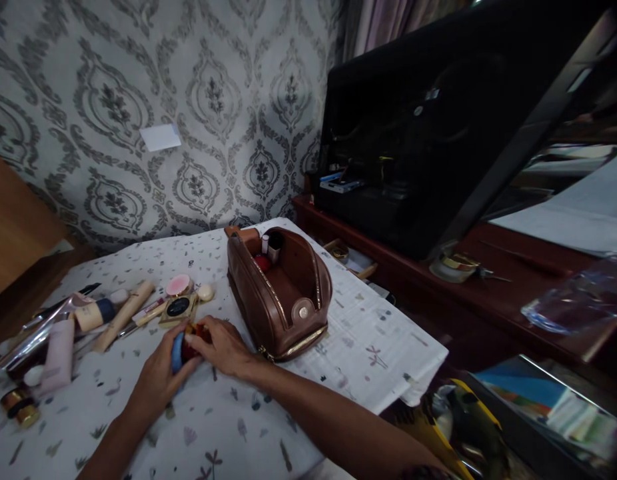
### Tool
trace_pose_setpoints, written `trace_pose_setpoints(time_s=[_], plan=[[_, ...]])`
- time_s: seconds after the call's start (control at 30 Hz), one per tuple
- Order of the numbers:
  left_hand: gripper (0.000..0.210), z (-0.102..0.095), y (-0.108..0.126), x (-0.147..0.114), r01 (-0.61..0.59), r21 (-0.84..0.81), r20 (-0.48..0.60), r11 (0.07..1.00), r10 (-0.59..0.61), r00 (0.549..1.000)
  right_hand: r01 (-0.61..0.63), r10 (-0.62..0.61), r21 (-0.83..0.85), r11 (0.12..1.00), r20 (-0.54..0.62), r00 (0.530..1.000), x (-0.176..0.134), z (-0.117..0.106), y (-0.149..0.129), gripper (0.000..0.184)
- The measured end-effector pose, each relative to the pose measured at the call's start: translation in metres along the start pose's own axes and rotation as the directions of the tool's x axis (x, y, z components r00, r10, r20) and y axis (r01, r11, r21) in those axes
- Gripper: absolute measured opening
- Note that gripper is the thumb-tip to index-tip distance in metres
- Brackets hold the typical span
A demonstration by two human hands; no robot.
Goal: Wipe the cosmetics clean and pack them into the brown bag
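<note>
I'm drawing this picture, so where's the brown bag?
In the head view, the brown bag sits open on the patterned cloth, right of the pink compact and just beyond the right hand.

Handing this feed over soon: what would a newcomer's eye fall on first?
The open brown bag on the white cloth comes first. To its near left, the left hand and right hand hold a small blue-and-red item. Cosmetics lie scattered, mostly farther left.

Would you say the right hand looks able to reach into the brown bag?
Probably yes: the brown bag beside the right hand gapes open, though that hand is on a blue-and-red item.
</note>
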State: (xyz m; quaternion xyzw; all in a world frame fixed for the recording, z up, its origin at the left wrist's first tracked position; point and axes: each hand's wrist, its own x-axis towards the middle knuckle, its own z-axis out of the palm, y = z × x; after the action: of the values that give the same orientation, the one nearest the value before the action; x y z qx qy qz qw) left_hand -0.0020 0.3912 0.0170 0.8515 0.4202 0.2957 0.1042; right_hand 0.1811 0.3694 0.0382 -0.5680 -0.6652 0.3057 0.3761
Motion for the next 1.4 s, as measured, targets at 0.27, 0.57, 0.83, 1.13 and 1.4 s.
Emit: trace_pose_setpoints(time_s=[0.27, 0.57, 0.83, 1.13, 1.4], plan=[[0.051, 0.004, 0.002, 0.001, -0.055, 0.027, -0.046, 0.998, 0.056, 0.997, -0.061, 0.061, 0.009, 0.998, -0.011, 0.998, -0.006, -0.006, -0.006, 0.039], [0.058, -0.004, -0.006, 0.001, 0.099, -0.08, 0.031, 0.992, -0.097, 0.995, 0.072, -0.069, 0.106, 0.992, -0.029, 0.997, -0.002, -0.001, 0.002, 0.037], [0.054, -0.004, 0.003, 0.003, 0.133, -0.048, 0.031, 0.99, -0.131, 0.991, -0.113, 0.142, 0.23, 0.967, -0.113, 0.983, -0.001, 0.003, 0.001, 0.038], [0.061, -0.002, -0.001, 0.004, 0.184, -0.199, 0.006, 0.962, -0.187, 0.982, -0.138, 0.178, 0.484, 0.864, -0.036, 0.983, -0.001, 0.009, 0.002, 0.037], [0.054, -0.013, 0.011, 0.013, 0.27, -0.446, 0.059, 0.854, -0.273, 0.96, 0.082, -0.058, 0.684, 0.725, -0.057, 0.997, 0.001, 0.015, 0.006, 0.041]])
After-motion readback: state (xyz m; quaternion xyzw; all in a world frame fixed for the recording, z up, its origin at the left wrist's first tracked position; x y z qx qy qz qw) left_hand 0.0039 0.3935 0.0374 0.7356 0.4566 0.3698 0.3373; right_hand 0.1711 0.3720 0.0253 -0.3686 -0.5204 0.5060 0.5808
